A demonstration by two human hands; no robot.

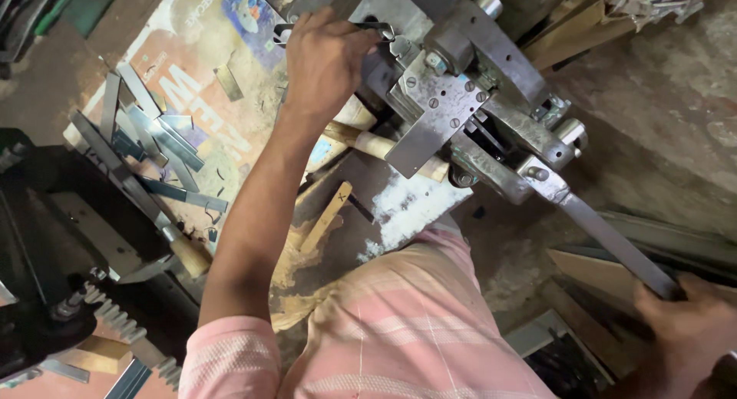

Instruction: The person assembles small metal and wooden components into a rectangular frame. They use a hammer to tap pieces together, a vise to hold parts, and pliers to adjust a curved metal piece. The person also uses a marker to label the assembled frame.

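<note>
The left hand [326,57] is gripping a thin bent metal strip [338,29], with the fingers curled over it, and is holding it against the top of a grey metal press [437,107]. The strip is lying at about 12 o'clock in the view, with its looped end sticking out at 9 o'clock from the hand. The right hand [687,314] is clenching around the end of the long flat lever [614,242], down at about 4 o'clock. This lever is running up and to the left, and it is joining the press at a round bolt.

The press is showing a plate with several screws, and a round steel peg at its top. Just under the plate, at 7 o'clock from it, a wooden handle [368,142] is lying across, partly hidden by the left forearm. A small wooden stick [328,215] is lying on the dark worktop [399,192] below it, beside a white patch.

At 9 o'clock from the left arm, many cut metal strips [157,142] are lying loose on a printed sheet [207,69]. A toothed bar [127,330] is standing out at 8 o'clock, near a black machine [38,238]. The person is wearing a pink striped shirt [399,330], at 6 o'clock.
</note>
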